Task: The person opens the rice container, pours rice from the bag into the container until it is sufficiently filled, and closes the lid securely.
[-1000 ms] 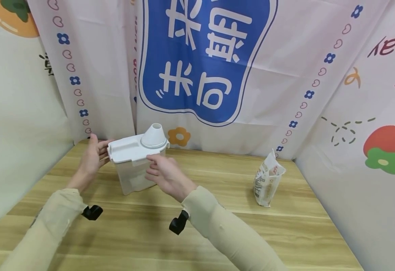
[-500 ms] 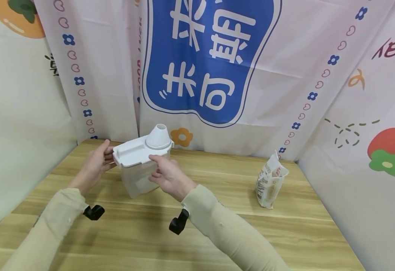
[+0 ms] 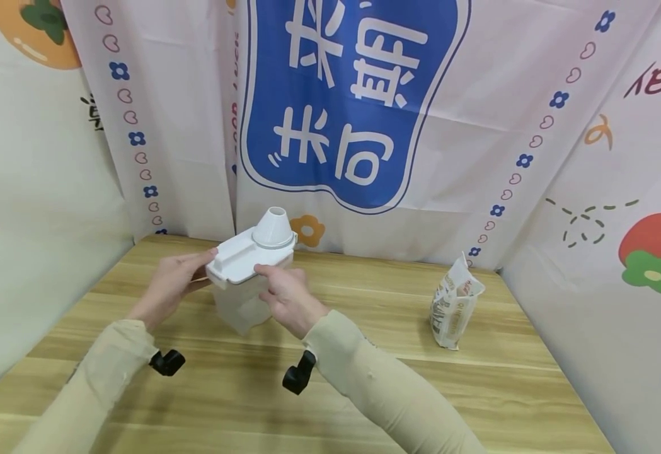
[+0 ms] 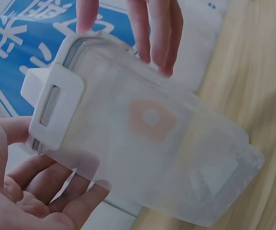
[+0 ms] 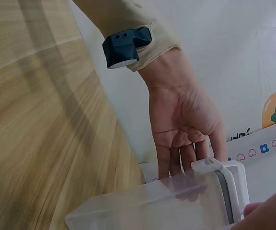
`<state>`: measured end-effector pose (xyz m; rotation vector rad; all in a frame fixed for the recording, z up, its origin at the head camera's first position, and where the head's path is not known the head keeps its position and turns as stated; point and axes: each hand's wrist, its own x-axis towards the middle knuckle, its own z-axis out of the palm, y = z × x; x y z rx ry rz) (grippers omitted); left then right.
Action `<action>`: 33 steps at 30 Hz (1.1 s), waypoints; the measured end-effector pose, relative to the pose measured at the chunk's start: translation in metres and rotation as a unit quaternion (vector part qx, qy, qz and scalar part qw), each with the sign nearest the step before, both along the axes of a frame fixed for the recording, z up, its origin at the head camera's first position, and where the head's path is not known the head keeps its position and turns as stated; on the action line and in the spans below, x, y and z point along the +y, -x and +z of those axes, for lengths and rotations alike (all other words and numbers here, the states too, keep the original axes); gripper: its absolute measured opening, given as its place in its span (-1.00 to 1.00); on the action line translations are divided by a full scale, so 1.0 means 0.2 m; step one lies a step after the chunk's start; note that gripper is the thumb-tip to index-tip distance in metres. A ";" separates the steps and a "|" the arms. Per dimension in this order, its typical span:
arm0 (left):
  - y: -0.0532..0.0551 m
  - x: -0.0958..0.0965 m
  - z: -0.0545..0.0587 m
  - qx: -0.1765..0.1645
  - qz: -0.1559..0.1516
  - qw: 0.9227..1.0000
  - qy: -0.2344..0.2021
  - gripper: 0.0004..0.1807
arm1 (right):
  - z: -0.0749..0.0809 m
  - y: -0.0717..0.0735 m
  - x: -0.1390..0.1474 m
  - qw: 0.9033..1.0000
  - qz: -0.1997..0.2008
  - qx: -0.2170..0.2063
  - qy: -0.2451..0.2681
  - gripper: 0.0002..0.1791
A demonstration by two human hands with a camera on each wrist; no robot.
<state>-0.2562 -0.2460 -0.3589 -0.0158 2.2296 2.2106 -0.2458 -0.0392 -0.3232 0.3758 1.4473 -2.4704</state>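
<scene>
Bright, even light fills the head view, with soft shadows on the table [image 3: 364, 290]; both wrist views are dimmer and greyer, the right with streaky shadow.

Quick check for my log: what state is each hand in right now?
Left hand: holding the container at one end, thumb at the lid.
Right hand: holding the same container's side, thumb on the lid's edge.

Two hands [image 3: 172, 282] [image 3: 289, 296], two black wrist cameras [image 3: 168, 363] [image 3: 298, 374] — one lidded container [image 3: 241, 304], one bag [image 3: 454, 309], one table [image 3: 364, 302].
</scene>
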 end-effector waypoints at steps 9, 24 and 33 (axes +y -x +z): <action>-0.05 0.17 0.05 -0.019 0.086 0.996 0.012 -0.30 | -0.01 0.02 0.02 1.000 -0.022 0.015 -0.014 -0.48; -0.13 0.34 0.02 -0.025 0.120 0.992 -0.013 -0.40 | -0.01 0.01 0.13 1.000 -0.002 0.009 -0.019 -0.49; -0.24 0.50 0.01 -0.010 0.152 0.988 -0.005 -0.44 | -0.02 -0.05 0.23 0.999 0.003 0.018 -0.037 -0.63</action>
